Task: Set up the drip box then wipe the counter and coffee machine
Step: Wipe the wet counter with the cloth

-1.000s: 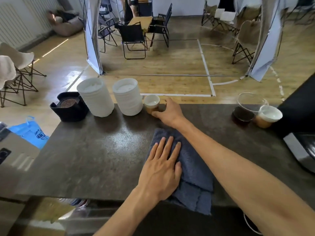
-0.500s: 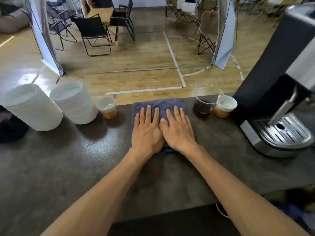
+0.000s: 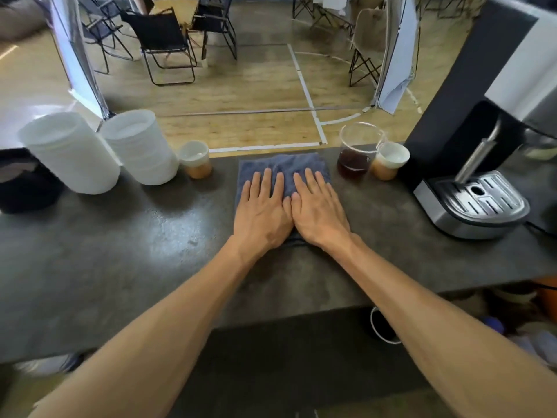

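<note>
Dark speckled stone counter (image 3: 126, 254), head view: our left hand (image 3: 261, 212) and right hand (image 3: 317, 210) press flat, fingers straight, on folded blue-grey cloth (image 3: 281, 167) at far edge. We judge counter wiping underway; silver-black coffee machine (image 3: 473, 194) unwiped.

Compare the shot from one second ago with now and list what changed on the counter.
The right hand let go of the small cup and joined the left hand flat on the blue cloth, which slid to the counter's far edge. Both stacks of white lids stayed put.
</note>
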Tool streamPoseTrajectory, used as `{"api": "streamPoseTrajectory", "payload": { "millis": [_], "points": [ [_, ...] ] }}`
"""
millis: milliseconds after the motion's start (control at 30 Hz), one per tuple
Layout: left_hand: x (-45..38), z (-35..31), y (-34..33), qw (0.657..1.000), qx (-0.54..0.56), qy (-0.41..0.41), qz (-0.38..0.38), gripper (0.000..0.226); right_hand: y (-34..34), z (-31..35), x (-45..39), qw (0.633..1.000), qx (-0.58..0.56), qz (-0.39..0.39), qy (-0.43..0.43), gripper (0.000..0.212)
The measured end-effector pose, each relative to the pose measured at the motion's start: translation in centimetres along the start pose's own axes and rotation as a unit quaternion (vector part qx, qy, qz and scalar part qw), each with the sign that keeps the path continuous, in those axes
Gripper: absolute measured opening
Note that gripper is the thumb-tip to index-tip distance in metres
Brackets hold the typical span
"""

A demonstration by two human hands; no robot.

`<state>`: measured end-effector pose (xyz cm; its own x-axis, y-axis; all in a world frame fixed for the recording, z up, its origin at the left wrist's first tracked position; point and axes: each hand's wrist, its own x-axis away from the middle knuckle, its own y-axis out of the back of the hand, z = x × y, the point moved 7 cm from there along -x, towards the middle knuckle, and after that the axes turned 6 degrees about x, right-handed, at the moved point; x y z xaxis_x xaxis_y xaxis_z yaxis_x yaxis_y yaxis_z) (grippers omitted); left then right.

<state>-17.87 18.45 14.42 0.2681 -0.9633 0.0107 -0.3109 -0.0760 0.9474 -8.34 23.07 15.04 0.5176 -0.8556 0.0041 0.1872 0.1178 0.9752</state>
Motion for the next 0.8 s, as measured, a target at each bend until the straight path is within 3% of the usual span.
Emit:
{"api": "streamPoseTrajectory", "payload": {
  "millis": [200, 367, 567, 800],
  "points": [
    [12.8, -0.1, -0.2, 0.999, -0.02, -0.048, -0.002, 0.061, -0.9, 2.8, 12.5, 1.0, 0.008, -0.007, 0.026, 0.056],
    [19.3, 4.3, 0.6, 0.997, -0.046, -0.061, -0.01, 0.059, -2.3, 8.7, 17.8, 0.999, 0.03, -0.019, 0.029, 0.059],
    [23.7, 17.2, 4.2, 0.998, -0.061, 0.01, -0.03, 0.063, -4.6, 21.6, 17.0, 0.991, 0.01, -0.009, 0.13, 0.058],
    [29.1, 35.5, 10.4, 0.984, -0.07, 0.159, -0.048, 0.077, -10.0, 41.2, 14.4, 0.967, 0.017, 0.062, 0.246, 0.059]
  ]
}}
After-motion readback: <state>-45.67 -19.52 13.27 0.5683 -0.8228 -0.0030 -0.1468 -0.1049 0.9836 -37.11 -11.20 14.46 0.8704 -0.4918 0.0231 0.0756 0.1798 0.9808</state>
